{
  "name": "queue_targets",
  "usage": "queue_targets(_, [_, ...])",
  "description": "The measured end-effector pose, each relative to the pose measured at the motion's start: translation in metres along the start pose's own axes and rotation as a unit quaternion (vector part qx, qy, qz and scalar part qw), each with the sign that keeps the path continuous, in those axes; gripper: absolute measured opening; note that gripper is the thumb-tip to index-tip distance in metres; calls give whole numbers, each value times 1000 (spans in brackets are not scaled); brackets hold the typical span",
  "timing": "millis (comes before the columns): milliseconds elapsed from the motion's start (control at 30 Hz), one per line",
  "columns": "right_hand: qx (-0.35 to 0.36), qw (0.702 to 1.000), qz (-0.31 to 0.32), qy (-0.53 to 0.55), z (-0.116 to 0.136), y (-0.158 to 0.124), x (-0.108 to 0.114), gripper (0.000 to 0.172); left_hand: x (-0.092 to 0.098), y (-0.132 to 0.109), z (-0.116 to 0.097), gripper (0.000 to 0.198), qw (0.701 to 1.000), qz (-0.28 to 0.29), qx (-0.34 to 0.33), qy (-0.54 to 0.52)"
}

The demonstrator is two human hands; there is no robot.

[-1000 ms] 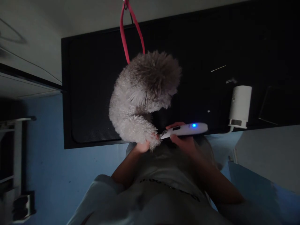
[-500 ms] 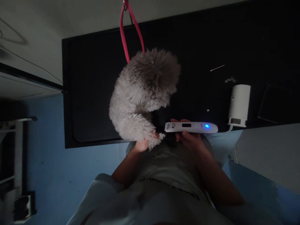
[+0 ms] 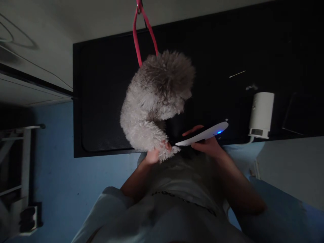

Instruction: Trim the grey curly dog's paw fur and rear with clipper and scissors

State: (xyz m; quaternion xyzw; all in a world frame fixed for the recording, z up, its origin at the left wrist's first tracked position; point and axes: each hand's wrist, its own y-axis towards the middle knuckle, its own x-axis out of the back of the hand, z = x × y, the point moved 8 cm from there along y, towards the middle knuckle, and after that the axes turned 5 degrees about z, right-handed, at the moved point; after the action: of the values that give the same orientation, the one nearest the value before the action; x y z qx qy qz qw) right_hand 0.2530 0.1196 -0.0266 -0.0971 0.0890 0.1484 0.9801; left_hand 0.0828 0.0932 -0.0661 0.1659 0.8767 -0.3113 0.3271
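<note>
Left hand point(image 3: 153, 156) closed round dog's paw point(image 3: 169, 152) at tabletop point(image 3: 101, 101) edge; right hand point(image 3: 206, 145) gripping white clipper point(image 3: 202, 134), blue light on, tip just beside paw. Coat fluffy, no trimmed patch visible.

Grey-white curly dog point(image 3: 152, 108), red leash point(image 3: 141, 33), white clipper point(image 3: 202, 134) glowing blue, black table point(image 3: 101, 101)

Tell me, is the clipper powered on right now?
On, apparently: a blue light glows on the white clipper in the right hand. Whether its blade runs cannot be told.
</note>
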Motion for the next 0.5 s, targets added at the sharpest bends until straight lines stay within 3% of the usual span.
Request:
queue_targets(300, [37, 998, -18, -37, 7, -6, -3, 40, -2, 0, -1, 52, 1000, -3, -2, -24])
queue_targets(500, [0, 997, 14, -70, 7, 0, -10, 36, 1, 0, -1, 55, 1000, -1, -17, -16])
